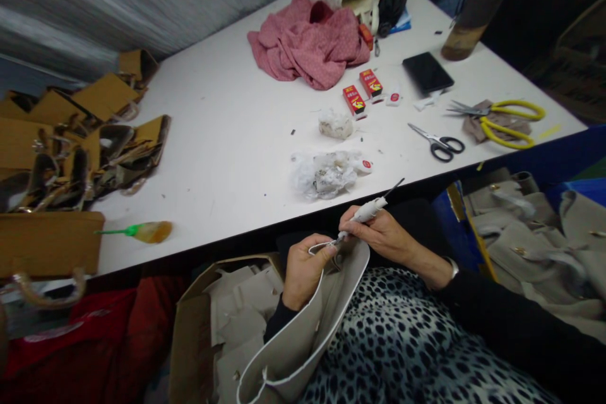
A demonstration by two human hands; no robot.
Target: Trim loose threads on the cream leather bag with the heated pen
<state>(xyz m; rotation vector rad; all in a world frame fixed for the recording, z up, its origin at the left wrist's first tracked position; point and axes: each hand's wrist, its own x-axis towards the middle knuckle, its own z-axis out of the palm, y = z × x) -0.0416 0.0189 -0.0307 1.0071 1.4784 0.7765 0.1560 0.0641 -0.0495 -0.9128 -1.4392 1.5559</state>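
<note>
My left hand (303,270) pinches the upper edge of a grey-beige bag piece (303,341), which lies across my lap with its mouth open. In my right hand (381,233) is a slim hand tool with a white wrapped handle (369,209). A thin dark rod sticks out from the tool's upper end, and its lower end meets the bag's edge by my left fingertips. What the tool touches there is too small to make out. Just beyond my hands, on the table, lies a crumpled clear plastic bag of small metal parts (329,177).
The white table (227,139) holds black-handled scissors (438,142), yellow-handled scissors (506,120), red boxes (354,101), a phone (427,72), pink cloth (312,41) and a green-tipped glue bottle (149,231). Brown bags (99,98) crowd the left. A carton (189,334) of grey pieces stands below.
</note>
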